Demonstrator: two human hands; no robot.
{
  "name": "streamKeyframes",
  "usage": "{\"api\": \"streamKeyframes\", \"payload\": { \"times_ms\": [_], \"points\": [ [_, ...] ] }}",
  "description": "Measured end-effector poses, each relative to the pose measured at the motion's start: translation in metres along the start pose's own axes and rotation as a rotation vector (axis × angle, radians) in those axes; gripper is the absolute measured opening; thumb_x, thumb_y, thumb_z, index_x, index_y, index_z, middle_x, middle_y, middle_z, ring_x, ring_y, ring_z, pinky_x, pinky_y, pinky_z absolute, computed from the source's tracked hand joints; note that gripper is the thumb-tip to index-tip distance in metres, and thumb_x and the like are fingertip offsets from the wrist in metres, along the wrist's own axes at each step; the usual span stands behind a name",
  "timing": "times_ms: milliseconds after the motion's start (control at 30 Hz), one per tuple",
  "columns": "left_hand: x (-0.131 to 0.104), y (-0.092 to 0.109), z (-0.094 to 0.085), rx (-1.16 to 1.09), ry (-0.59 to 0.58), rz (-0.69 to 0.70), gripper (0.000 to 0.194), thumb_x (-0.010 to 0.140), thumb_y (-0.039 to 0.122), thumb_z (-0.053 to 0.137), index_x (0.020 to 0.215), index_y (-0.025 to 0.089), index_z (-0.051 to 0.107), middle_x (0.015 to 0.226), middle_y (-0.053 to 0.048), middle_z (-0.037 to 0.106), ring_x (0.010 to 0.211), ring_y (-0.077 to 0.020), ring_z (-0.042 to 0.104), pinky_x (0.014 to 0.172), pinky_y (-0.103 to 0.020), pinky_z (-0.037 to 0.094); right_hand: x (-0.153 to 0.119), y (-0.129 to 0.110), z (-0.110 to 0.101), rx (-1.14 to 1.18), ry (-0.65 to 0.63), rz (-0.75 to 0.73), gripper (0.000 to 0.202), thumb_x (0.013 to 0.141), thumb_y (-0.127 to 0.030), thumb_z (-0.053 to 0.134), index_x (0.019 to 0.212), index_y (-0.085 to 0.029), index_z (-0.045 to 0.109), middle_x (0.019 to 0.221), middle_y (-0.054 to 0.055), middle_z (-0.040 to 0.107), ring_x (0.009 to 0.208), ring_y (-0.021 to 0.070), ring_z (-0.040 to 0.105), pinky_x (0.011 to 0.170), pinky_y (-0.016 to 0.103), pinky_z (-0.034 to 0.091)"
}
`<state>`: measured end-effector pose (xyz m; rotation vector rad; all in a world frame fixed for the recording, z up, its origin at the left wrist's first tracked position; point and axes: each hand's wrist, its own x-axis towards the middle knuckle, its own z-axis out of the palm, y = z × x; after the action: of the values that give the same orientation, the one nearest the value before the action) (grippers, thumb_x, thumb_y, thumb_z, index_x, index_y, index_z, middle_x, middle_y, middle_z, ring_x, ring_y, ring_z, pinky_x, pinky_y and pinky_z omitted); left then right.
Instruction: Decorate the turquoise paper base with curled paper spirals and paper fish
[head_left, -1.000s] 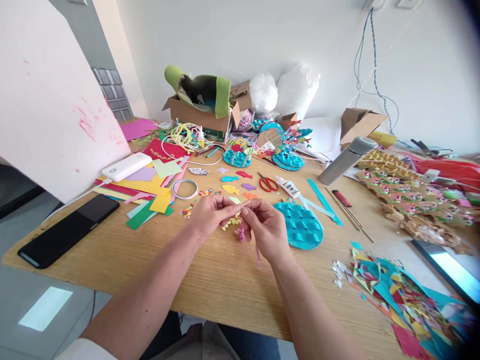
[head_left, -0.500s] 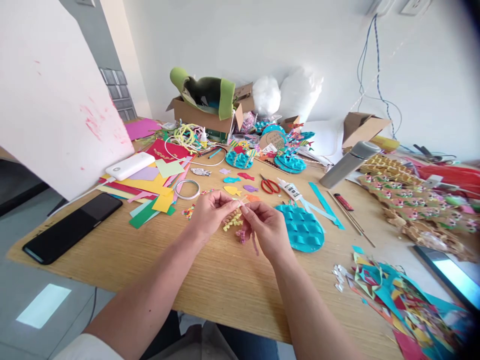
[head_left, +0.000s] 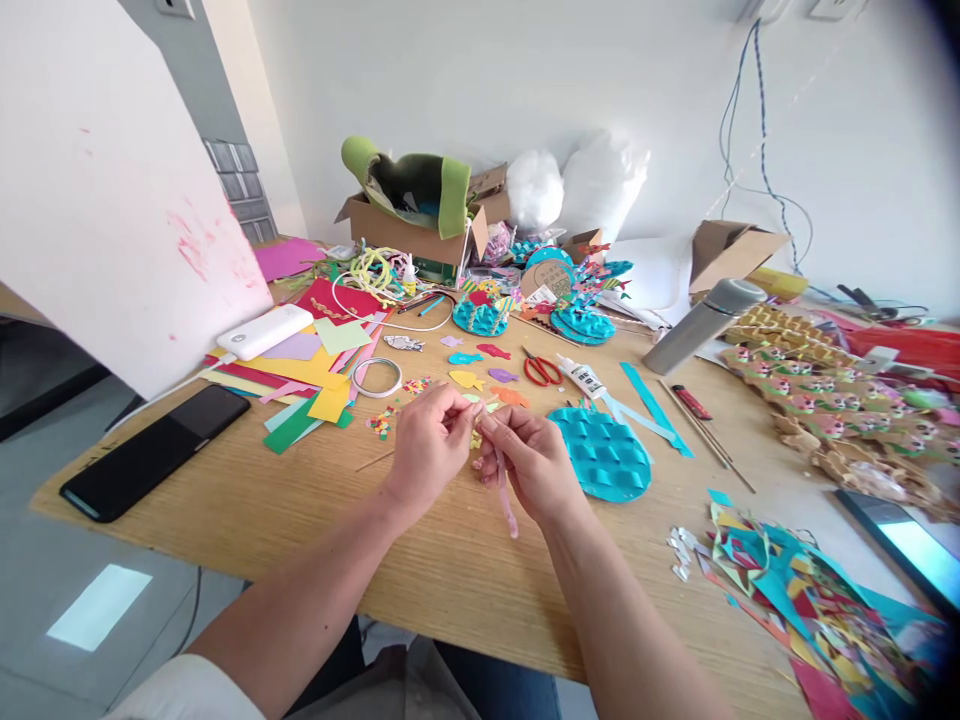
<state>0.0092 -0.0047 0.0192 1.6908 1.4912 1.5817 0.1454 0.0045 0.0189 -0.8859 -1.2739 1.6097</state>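
My left hand [head_left: 431,440] is closed in a pinch. A thin wooden stick [head_left: 375,460] shows on its left side, in line with the pinching fingertips. My right hand [head_left: 536,460], also pinching, has a pale pink paper strip [head_left: 506,500] that dangles below its fingers. The fingertips of both hands meet, and what lies between them is mostly hidden. Yellow curled pieces behind the fingers are partly covered. Just right of my right hand lies a blue woven paper oval [head_left: 604,455]. Small paper fish, among them a yellow fish [head_left: 466,380], lie beyond the hands.
Red-handled scissors [head_left: 541,368], a white glue bottle [head_left: 581,377] and a tape roll [head_left: 376,377] lie farther back. At left are a black phone [head_left: 154,450] and coloured paper [head_left: 330,400]. A grey flask [head_left: 701,325] and paper scraps [head_left: 817,590] are on the right.
The thin stick now shows left of my left hand; earlier a pale tip stuck up at the fingertips. More of the pink strip hangs below my right hand.
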Motion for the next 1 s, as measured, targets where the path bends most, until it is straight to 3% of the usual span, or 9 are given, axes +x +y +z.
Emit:
{"api": "streamKeyframes", "payload": {
  "times_ms": [167,267,433,500,667,833,1000],
  "points": [
    [0.005,-0.004,0.001,-0.269,-0.084,-0.172,0.021,0.079,0.035,0.064,0.086,0.016,0.068,0.064,0.001,0.061,0.053,-0.0097,0.052,0.051,-0.021,0.039,-0.004,-0.004,0.002,-0.026,-0.030,-0.035,0.032,0.085,-0.048,0.060,0.078,-0.017,0.062,0.063,0.001,0.065,0.047,0.0118,0.059,0.041,0.021,0.043],
    [0.010,-0.006,-0.001,-0.417,-0.095,-0.292,0.025,0.074,0.036,0.069,0.083,0.013,0.072,0.060,0.001,0.059,0.048,-0.0070,0.046,0.045,-0.019,0.034,-0.006,-0.005,0.003,-0.168,0.013,-0.114,0.034,0.090,-0.047,0.051,0.082,-0.016,0.064,0.069,0.003,0.065,0.052,0.0120,0.060,0.044,0.022,0.046],
    [0.014,-0.006,-0.004,-0.574,-0.079,-0.424,0.025,0.067,0.034,0.074,0.078,0.011,0.073,0.049,0.005,0.047,0.044,-0.0041,0.036,0.042,-0.018,0.025,-0.006,-0.001,0.004,-0.610,0.213,-0.500,0.011,0.089,-0.026,0.056,0.096,-0.021,0.063,0.081,0.002,0.064,0.064,0.0122,0.062,0.052,0.024,0.053],
    [0.015,-0.006,-0.004,-0.579,-0.070,-0.434,0.025,0.067,0.034,0.074,0.077,0.011,0.073,0.050,0.005,0.047,0.044,-0.0040,0.036,0.042,-0.018,0.025,-0.005,0.002,0.004,-0.754,0.226,-0.679,0.017,0.088,-0.018,0.055,0.103,-0.023,0.062,0.090,0.004,0.063,0.075,0.0138,0.063,0.058,0.025,0.054],
    [0.015,-0.009,-0.004,-0.482,-0.081,-0.366,0.021,0.071,0.033,0.070,0.077,0.013,0.074,0.046,0.005,0.047,0.043,-0.0058,0.037,0.043,-0.019,0.028,-0.002,0.008,0.001,-0.939,0.222,-0.861,0.028,0.089,-0.010,0.054,0.112,-0.024,0.060,0.095,0.005,0.060,0.079,0.0142,0.061,0.063,0.027,0.054],
    [0.013,-0.015,-0.002,-0.239,-0.060,-0.152,0.018,0.078,0.029,0.065,0.072,0.014,0.073,0.064,-0.002,0.062,0.058,-0.0109,0.055,0.054,-0.021,0.041,-0.003,0.009,-0.001,-1.067,0.221,-0.969,0.024,0.089,-0.008,0.054,0.106,-0.022,0.062,0.090,0.006,0.060,0.079,0.0159,0.060,0.066,0.029,0.050],
    [0.005,-0.016,0.002,0.057,-0.087,0.049,0.015,0.082,0.021,0.060,0.077,0.016,0.073,0.073,-0.003,0.064,0.062,-0.0118,0.057,0.058,-0.023,0.043,-0.003,0.005,-0.003,-1.152,0.201,-1.004,0.018,0.088,-0.007,0.053,0.098,-0.020,0.062,0.086,0.006,0.062,0.080,0.0181,0.057,0.069,0.032,0.047]
  ]
}}
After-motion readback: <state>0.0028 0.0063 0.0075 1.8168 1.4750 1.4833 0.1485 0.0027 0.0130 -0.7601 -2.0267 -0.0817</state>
